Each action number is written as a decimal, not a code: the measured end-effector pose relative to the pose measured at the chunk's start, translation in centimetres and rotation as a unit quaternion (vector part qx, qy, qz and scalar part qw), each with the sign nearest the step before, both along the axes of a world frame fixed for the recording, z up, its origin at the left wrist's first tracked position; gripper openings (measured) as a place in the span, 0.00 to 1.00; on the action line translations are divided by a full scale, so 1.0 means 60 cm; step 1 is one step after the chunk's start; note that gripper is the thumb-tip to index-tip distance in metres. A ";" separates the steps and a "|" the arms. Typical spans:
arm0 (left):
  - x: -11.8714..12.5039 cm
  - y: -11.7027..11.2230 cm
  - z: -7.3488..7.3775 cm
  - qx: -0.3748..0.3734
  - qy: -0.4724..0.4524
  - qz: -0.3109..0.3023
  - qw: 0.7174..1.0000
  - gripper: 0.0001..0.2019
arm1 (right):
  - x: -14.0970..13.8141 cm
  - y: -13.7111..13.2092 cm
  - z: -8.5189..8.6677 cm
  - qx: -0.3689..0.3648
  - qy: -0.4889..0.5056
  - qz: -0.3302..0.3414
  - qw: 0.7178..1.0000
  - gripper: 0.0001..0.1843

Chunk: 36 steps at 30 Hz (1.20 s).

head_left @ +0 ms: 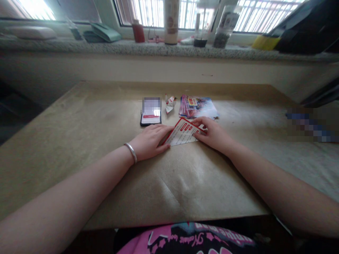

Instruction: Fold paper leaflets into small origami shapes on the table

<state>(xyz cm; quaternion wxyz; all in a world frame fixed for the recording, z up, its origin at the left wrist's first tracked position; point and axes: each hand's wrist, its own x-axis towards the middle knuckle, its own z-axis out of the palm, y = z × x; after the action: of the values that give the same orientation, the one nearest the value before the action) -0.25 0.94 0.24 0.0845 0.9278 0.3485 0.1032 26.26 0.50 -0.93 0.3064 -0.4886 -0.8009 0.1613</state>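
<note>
We're in home room, looks like: worktop (66, 141) against wall (132, 68), barred window (148, 14) ahead, speckled sill (116, 47) crowded with red container (138, 31), tall bottle (171, 21).

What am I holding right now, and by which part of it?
A red-edged paper. Your right hand pinches it near the right corner, thumb on top; your left hand touches the left edge, though its grip is unclear.

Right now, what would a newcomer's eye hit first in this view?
Likely the red-edged white paper between the left hand and right hand, near picture centre. Next, the bright stack of printed sheets beyond the right hand, and the phone beyond the left. The silver bangle near the left hand also stands out.
</note>
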 end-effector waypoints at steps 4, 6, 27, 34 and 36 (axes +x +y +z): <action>-0.004 0.002 -0.009 -0.026 -0.061 0.021 0.998 0.36 | 0.002 -0.004 0.008 0.046 -0.038 0.001 0.998 0.18; -0.005 0.003 -0.012 -0.040 -0.085 0.023 0.995 0.38 | 0.004 -0.006 0.011 0.059 -0.037 0.002 0.998 0.17; -0.004 0.007 0.001 -0.027 -0.054 -0.086 0.994 0.17 | 0.005 -0.013 0.019 -0.031 -0.024 0.075 0.996 0.09; -0.005 0.007 0.003 -0.030 -0.057 -0.087 0.994 0.19 | -0.011 -0.027 0.024 -0.019 -0.029 0.145 0.989 0.11; -0.007 0.009 0.003 -0.038 -0.065 -0.096 0.993 0.20 | -0.012 -0.032 0.028 -0.033 -0.022 0.154 0.987 0.09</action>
<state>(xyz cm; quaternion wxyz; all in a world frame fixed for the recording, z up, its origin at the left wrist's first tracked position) -0.69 1.50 0.44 0.1515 0.9443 0.2552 0.1420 25.56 -1.41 0.77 0.2436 -0.3726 -0.8676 0.2218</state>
